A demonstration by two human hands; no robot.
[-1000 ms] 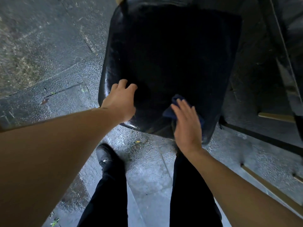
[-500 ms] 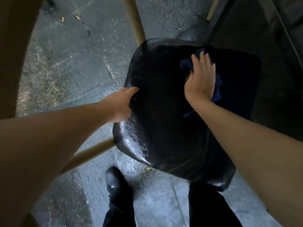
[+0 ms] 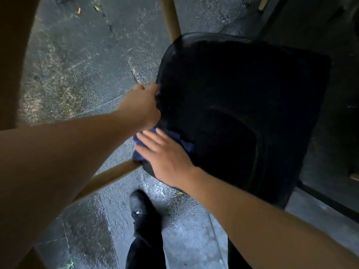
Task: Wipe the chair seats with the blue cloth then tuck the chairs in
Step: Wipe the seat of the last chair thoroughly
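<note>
A black glossy chair seat fills the middle and right of the view, on tan wooden legs. My left hand grips the seat's left edge, fingers curled over the rim. My right hand lies flat with fingers spread, pressing the blue cloth onto the seat's near-left corner. Most of the cloth is hidden under the palm; blue folds show past the fingertips and beside the hand.
Wet grey paving surrounds the chair. My black shoe and dark trouser legs stand just below the seat. A wooden chair back post rises at the top. A dark table frame runs along the right.
My right hand slid the cloth from the seat's far side to the near-left corner. My left hand kept hold of the left edge and curled tighter.
</note>
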